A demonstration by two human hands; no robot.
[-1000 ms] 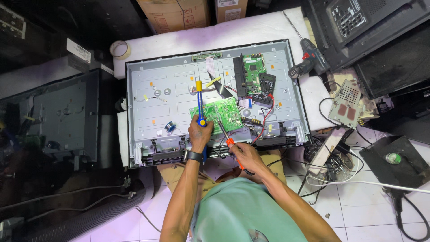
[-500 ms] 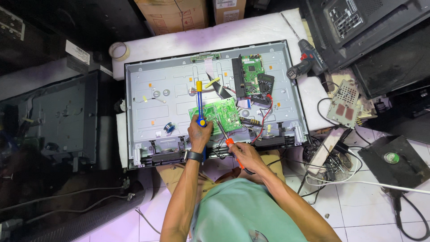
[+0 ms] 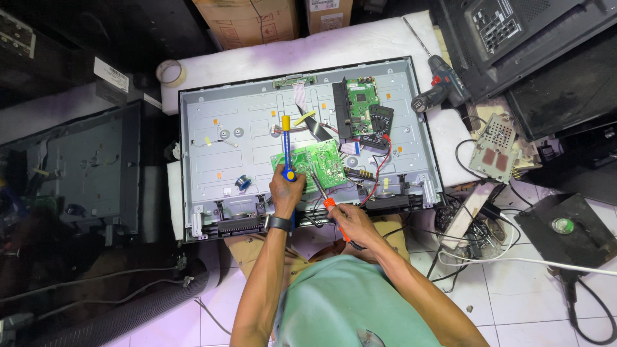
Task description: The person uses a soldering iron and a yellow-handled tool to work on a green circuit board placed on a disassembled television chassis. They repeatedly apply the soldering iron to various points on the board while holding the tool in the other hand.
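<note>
An opened flat television [image 3: 212,128] lies face down, its grey metal back panel bare. A green circuit board [image 3: 315,164] sits near the panel's lower middle. My left hand [image 3: 286,193] grips a blue and yellow desoldering pump [image 3: 286,144] that points up across the panel beside the board. My right hand [image 3: 350,222] holds an orange-handled soldering iron [image 3: 326,199], its tip at the green board's lower edge. A second green board [image 3: 360,106] and a black multimeter [image 3: 379,122] with red and black leads lie at the upper right of the panel.
A cordless drill [image 3: 440,83] lies right of the television on white padding. Black television shells [image 3: 527,58] stack at the upper right, another chassis [image 3: 77,167] at the left. A tape roll [image 3: 170,71], cardboard boxes [image 3: 247,19], loose cables and a power strip [image 3: 472,212] crowd the tiled floor.
</note>
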